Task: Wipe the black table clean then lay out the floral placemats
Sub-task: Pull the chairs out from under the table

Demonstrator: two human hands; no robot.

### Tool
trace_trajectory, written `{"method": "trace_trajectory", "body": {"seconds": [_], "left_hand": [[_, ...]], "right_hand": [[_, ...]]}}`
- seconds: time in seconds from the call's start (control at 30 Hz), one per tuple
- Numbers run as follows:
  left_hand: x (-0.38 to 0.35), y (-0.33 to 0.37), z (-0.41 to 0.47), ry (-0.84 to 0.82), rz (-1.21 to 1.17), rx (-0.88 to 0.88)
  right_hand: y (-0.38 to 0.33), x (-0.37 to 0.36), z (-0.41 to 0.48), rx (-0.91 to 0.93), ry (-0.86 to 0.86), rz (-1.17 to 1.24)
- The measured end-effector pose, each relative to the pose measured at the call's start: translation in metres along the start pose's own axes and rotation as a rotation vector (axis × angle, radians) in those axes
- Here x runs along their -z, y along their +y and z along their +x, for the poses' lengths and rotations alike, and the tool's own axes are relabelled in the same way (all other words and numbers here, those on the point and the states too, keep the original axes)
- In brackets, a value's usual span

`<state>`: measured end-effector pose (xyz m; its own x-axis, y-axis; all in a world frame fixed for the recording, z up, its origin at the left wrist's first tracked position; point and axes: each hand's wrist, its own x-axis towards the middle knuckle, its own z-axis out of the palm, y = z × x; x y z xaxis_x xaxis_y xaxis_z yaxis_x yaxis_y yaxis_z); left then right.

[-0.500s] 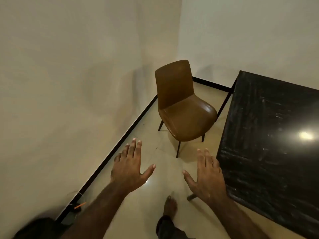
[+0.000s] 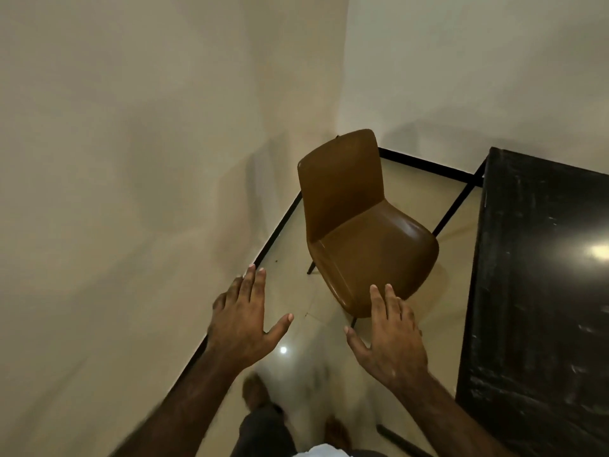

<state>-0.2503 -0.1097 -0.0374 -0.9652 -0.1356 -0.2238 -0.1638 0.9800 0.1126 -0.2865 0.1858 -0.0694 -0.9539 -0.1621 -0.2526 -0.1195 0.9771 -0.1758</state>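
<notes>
The black table [image 2: 534, 291] fills the right side of the view, its glossy top streaked with pale marks and a lamp glare. My left hand [image 2: 244, 324] is stretched out over the floor with fingers spread, holding nothing. My right hand [image 2: 392, 341] is also spread and empty, its fingertips in front of the brown chair's front edge, left of the table's edge. No cloth or floral placemat is in view.
A brown leather chair [image 2: 359, 225] on thin black legs stands in the room's corner, facing the table. Cream walls [image 2: 131, 159] close in on the left and behind, with a black skirting line along the shiny tiled floor [image 2: 296, 341]. My feet show at the bottom.
I have stepped closer to the chair; it looms larger and both spread hands have moved forward, the right one now overlapping the seat's front edge.
</notes>
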Motion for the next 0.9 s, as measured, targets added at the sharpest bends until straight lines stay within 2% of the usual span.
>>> {"method": "trace_trajectory", "body": {"seconds": [0.27,0.47,0.63,0.9], "left_hand": [[0.057,-0.025,0.209,-0.02,0.079,-0.214],[0.11,-0.013,0.357,-0.074,0.153,-0.472],[0.133,0.044,0.466,-0.084,0.221,-0.649],[0.136,0.162,0.604,-0.076,0.386,-0.858]], "right_hand": [[-0.047,0.009,0.139,-0.208,-0.022,0.036],[-0.076,0.03,0.215,-0.405,-0.029,0.145],[-0.073,0.032,0.262,-0.544,-0.006,0.246],[-0.047,0.011,0.321,-0.76,-0.067,0.47]]}}
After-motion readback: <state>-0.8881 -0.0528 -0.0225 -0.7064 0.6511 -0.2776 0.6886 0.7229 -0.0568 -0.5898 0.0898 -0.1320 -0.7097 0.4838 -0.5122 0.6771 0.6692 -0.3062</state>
